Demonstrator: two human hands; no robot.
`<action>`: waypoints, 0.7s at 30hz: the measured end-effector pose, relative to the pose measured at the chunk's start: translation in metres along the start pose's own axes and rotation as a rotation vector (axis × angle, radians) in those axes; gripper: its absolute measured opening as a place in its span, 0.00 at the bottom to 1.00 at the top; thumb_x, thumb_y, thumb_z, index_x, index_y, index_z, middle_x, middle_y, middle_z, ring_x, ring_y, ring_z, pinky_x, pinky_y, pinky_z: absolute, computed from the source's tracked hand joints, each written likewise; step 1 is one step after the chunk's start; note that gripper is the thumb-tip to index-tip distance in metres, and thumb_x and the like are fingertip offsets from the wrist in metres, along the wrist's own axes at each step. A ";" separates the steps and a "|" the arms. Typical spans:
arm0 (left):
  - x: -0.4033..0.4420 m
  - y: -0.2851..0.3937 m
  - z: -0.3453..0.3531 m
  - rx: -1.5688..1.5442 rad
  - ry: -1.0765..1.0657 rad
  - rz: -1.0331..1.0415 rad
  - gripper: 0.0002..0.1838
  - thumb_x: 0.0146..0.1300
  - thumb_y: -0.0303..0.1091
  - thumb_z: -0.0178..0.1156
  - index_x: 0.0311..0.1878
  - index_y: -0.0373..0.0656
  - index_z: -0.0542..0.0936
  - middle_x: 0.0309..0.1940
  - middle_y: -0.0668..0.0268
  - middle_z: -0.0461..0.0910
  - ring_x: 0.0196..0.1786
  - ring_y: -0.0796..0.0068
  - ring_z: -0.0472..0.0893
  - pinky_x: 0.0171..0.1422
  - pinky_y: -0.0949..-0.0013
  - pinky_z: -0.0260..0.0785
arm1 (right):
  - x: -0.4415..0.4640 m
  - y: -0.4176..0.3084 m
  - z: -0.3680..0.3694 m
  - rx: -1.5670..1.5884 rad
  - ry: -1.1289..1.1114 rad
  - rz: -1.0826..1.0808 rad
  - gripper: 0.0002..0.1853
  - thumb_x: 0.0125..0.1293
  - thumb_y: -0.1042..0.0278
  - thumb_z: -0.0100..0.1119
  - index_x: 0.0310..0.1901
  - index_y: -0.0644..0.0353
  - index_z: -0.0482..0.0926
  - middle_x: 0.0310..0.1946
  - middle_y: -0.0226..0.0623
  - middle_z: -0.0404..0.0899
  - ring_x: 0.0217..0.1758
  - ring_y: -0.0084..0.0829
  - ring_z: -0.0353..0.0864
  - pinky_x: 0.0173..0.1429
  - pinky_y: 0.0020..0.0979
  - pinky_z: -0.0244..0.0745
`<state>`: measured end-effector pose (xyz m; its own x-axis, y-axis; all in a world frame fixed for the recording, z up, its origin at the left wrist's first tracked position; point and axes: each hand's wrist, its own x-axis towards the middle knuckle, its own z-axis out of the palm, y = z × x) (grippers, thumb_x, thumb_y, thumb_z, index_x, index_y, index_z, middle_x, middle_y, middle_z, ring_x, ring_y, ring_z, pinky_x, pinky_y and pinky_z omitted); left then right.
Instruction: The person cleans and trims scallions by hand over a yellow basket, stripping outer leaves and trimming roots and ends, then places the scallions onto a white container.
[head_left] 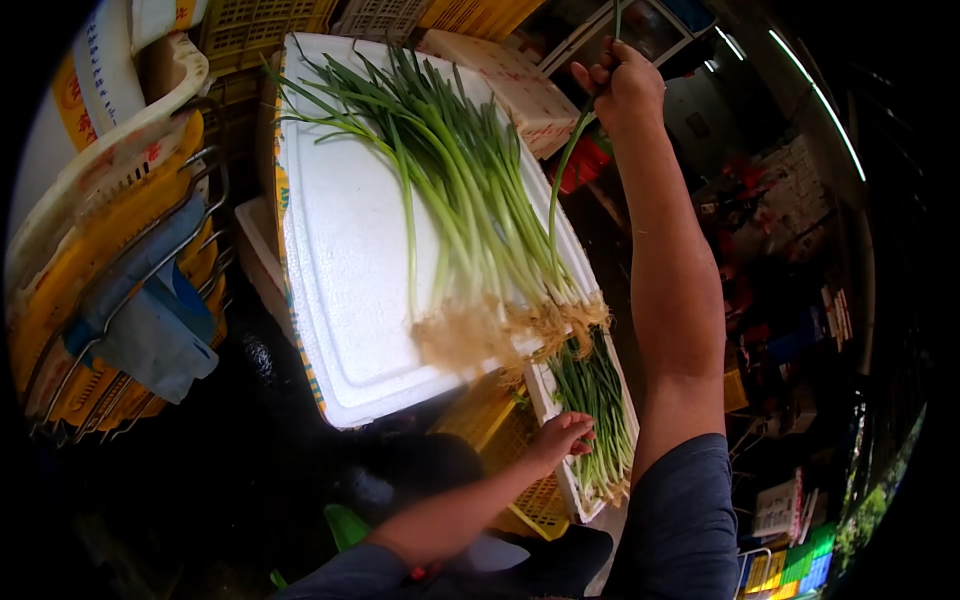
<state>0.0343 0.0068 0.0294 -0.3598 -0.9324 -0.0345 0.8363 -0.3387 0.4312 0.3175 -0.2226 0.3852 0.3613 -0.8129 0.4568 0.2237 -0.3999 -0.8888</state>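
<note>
White foam is seen in a broad slab [340, 260], its edge trimmed with patterned tape, on which a spread of green onions [460, 200] is laid with the leaves toward the far end and the tangled, brownish roots [460, 335] gathered at the near edge, where some are hung over the side. The roots are partly blurred. By the right hand [628, 85], raised well above the slab's far right corner, a single long stalk [556, 190] is gripped; the fingers are closed around it, and its lower length is trailed down toward the right side of the spread. The left hand [562, 440] is held low, beside a narrower foam box [543, 390] in which more onions [590, 390] are packed. Its fingers are curled, but whether anything is held between them, or whether the onions are touched, cannot be told. Next to that box a yellow crate [480, 410] is placed, partly hidden under the slab. On the left, blue plastic [160, 330] is draped over a wire rack, near a white tub [110, 140]. Beyond the slab, a printed box [510, 85] and yellow crates [265, 30] are stacked.
</note>
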 end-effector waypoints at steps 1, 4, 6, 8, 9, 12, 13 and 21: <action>-0.001 0.001 0.000 0.002 0.002 -0.003 0.21 0.73 0.46 0.60 0.58 0.40 0.76 0.42 0.66 0.80 0.33 0.81 0.82 0.42 0.73 0.78 | -0.002 0.002 0.001 -0.005 0.001 -0.004 0.08 0.76 0.69 0.49 0.45 0.65 0.72 0.27 0.33 0.67 0.23 0.28 0.66 0.51 0.51 0.84; -0.002 0.004 0.002 0.009 0.005 -0.011 0.21 0.74 0.46 0.59 0.58 0.39 0.76 0.42 0.66 0.80 0.33 0.81 0.82 0.42 0.73 0.77 | -0.007 0.005 0.003 0.058 -0.023 0.008 0.07 0.76 0.69 0.49 0.42 0.64 0.72 0.26 0.32 0.66 0.22 0.27 0.65 0.51 0.50 0.83; -0.002 0.005 0.002 0.012 0.007 -0.015 0.21 0.74 0.47 0.59 0.58 0.39 0.76 0.42 0.66 0.80 0.33 0.81 0.82 0.43 0.73 0.77 | -0.011 0.008 0.003 0.088 -0.029 0.009 0.06 0.75 0.69 0.49 0.41 0.63 0.71 0.26 0.31 0.66 0.22 0.26 0.64 0.50 0.51 0.83; 0.001 0.001 0.000 0.007 -0.010 -0.012 0.21 0.74 0.47 0.58 0.58 0.39 0.76 0.42 0.66 0.80 0.33 0.81 0.81 0.43 0.74 0.77 | -0.016 0.009 0.002 0.083 -0.016 0.000 0.06 0.75 0.69 0.50 0.40 0.62 0.71 0.25 0.30 0.65 0.21 0.26 0.63 0.50 0.51 0.82; 0.002 0.000 -0.001 0.004 -0.013 -0.007 0.21 0.74 0.47 0.58 0.58 0.39 0.76 0.43 0.66 0.80 0.33 0.81 0.81 0.43 0.74 0.77 | -0.015 0.012 0.003 0.033 0.068 -0.003 0.05 0.74 0.70 0.51 0.40 0.60 0.71 0.25 0.29 0.66 0.21 0.25 0.63 0.49 0.50 0.82; 0.003 -0.002 0.000 0.012 0.000 -0.016 0.21 0.74 0.47 0.58 0.58 0.40 0.76 0.43 0.65 0.80 0.33 0.81 0.81 0.42 0.74 0.77 | -0.019 0.021 -0.001 -0.034 0.086 -0.033 0.02 0.73 0.68 0.55 0.43 0.54 0.73 0.25 0.27 0.68 0.20 0.24 0.63 0.45 0.46 0.80; 0.003 -0.003 -0.001 -0.002 -0.005 -0.011 0.22 0.74 0.48 0.59 0.58 0.40 0.76 0.43 0.65 0.80 0.33 0.80 0.81 0.42 0.74 0.76 | -0.019 0.024 -0.002 -0.043 0.087 -0.045 0.03 0.74 0.68 0.54 0.43 0.55 0.73 0.26 0.28 0.69 0.21 0.24 0.64 0.42 0.44 0.80; 0.008 -0.004 -0.008 0.023 0.008 0.014 0.22 0.73 0.46 0.59 0.59 0.38 0.75 0.43 0.63 0.81 0.36 0.77 0.83 0.45 0.71 0.78 | -0.007 0.035 -0.015 -0.100 0.044 -0.274 0.08 0.74 0.64 0.58 0.47 0.57 0.77 0.37 0.32 0.81 0.35 0.24 0.79 0.41 0.30 0.76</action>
<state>0.0310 -0.0006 0.0203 -0.3449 -0.9380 -0.0353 0.8313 -0.3227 0.4526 0.3090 -0.2375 0.3507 0.2596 -0.6853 0.6804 0.2165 -0.6453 -0.7326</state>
